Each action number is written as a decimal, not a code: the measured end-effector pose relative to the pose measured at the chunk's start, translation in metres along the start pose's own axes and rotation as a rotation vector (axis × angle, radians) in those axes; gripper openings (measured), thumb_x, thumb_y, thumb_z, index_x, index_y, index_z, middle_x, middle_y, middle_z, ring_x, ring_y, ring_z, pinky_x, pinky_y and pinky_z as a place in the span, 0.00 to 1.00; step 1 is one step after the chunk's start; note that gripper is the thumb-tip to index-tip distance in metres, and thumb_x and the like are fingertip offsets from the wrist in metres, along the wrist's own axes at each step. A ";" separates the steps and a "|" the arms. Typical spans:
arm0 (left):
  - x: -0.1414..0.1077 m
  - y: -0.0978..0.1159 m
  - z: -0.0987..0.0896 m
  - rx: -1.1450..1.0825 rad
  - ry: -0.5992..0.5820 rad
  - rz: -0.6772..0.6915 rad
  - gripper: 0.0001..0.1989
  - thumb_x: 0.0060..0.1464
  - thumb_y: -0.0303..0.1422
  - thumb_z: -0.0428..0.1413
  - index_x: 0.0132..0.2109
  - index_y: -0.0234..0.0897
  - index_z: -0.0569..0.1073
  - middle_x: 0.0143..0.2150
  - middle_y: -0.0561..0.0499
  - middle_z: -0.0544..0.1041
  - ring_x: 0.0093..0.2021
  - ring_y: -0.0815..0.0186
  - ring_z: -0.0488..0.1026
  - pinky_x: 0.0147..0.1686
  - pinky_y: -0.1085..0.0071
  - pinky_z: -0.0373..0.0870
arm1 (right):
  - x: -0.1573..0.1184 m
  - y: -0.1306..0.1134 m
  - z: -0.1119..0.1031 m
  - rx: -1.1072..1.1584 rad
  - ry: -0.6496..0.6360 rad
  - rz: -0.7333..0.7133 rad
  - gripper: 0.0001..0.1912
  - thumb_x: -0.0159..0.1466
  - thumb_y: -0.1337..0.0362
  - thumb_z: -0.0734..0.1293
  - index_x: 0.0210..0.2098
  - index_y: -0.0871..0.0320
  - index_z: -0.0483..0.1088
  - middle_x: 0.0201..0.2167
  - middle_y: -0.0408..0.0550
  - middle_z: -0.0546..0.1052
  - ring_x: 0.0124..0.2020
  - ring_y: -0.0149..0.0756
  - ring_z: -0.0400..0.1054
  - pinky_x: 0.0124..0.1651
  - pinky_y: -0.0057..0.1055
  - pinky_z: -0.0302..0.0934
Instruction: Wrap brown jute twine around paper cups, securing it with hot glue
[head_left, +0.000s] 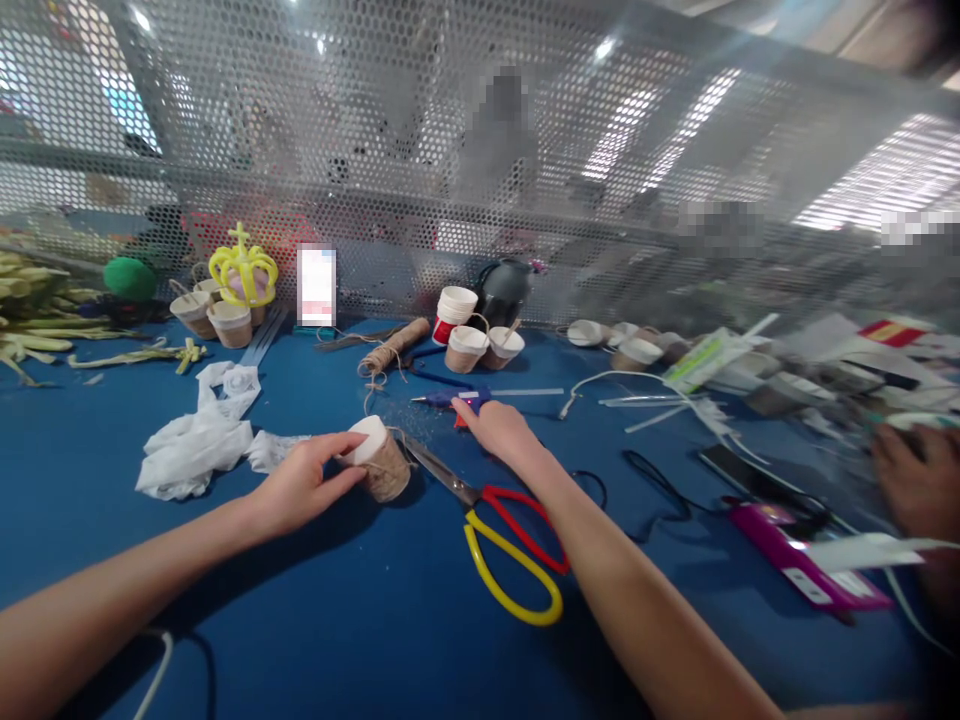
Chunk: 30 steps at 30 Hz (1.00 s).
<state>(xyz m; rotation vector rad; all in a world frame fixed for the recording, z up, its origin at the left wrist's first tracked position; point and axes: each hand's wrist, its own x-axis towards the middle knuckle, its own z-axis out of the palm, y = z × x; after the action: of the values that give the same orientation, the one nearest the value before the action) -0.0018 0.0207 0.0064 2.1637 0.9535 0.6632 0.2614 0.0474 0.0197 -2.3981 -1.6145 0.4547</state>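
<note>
My left hand (296, 487) pinches a small paper cup (385, 465) between thumb and fingers. The cup lies tilted on the blue table, its white end up and to the left, with brown burlap-like wrapping and twine around its side. Further right, my right hand (501, 432) is closed on a blue hot glue gun (472, 396) with an orange trigger and a clear glue stick out of its back. The nozzle points left, apart from the cup. Between my arms lie open scissors (480, 505) with one red and one yellow handle, blades close to the cup.
Crumpled white fabric (196, 440) lies left. A twine roll (395, 345), wrapped cups (466, 348), a phone (316, 287) and a yellow crown (244, 272) stand along the perforated metal screen (390, 150). Cables, a purple box (806, 560) and another person's hand (919, 475) are right.
</note>
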 end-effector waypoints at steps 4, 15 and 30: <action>0.001 0.000 0.000 0.000 0.004 -0.011 0.16 0.52 0.34 0.49 0.46 0.31 0.68 0.42 0.44 0.75 0.41 0.61 0.71 0.43 0.65 0.65 | -0.033 -0.016 -0.010 -0.063 0.118 -0.175 0.18 0.60 0.53 0.60 0.34 0.63 0.70 0.40 0.61 0.70 0.48 0.53 0.61 0.47 0.46 0.54; 0.000 0.009 -0.009 -0.116 -0.016 -0.010 0.15 0.51 0.31 0.50 0.46 0.33 0.69 0.44 0.47 0.75 0.43 0.62 0.71 0.45 0.68 0.65 | -0.086 -0.037 0.008 0.240 -0.007 -0.913 0.04 0.59 0.68 0.63 0.27 0.58 0.63 0.30 0.46 0.69 0.35 0.35 0.62 0.40 0.33 0.58; -0.002 0.014 -0.014 -0.217 -0.154 0.045 0.15 0.53 0.32 0.51 0.47 0.35 0.69 0.44 0.48 0.75 0.43 0.63 0.70 0.44 0.69 0.65 | -0.090 -0.039 -0.008 0.418 -0.106 -0.714 0.07 0.61 0.64 0.58 0.27 0.57 0.62 0.24 0.42 0.68 0.26 0.29 0.61 0.32 0.27 0.58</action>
<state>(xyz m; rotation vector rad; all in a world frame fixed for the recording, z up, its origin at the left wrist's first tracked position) -0.0063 0.0174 0.0250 2.0155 0.7194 0.5837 0.1994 -0.0216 0.0529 -1.4013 -2.0230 0.6867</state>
